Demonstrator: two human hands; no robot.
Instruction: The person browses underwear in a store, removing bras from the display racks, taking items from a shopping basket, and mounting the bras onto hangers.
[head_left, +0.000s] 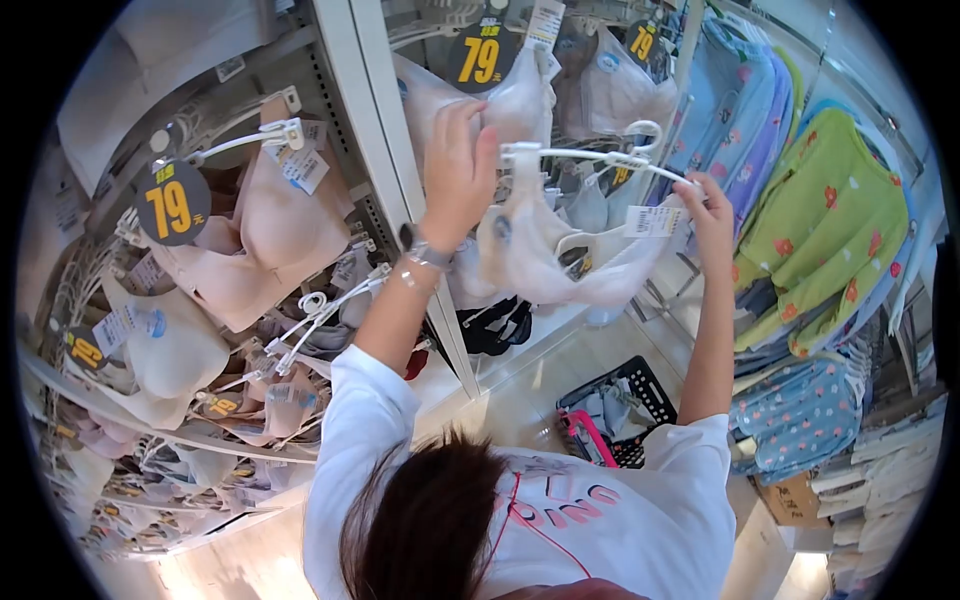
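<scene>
My left hand (460, 165), with a watch and a bracelet at the wrist, is raised in front of a pale bra (515, 105) on the rack. Its fingers are bent and its thumb stands apart, close to the left end of a white hanger (590, 155). The right end of that hanger is pinched between the fingers of my right hand (705, 195). From the hanger hangs a white bra (610, 275) with a white paper tag (652, 221), its cups facing up between my hands.
Beige bras (290, 230) and round price signs marked 79 (172, 203) fill the left rack. A white post (375, 130) divides the racks. Green floral clothes (830, 190) hang at right. A black basket (640, 385) with a pink edge holds items on the floor.
</scene>
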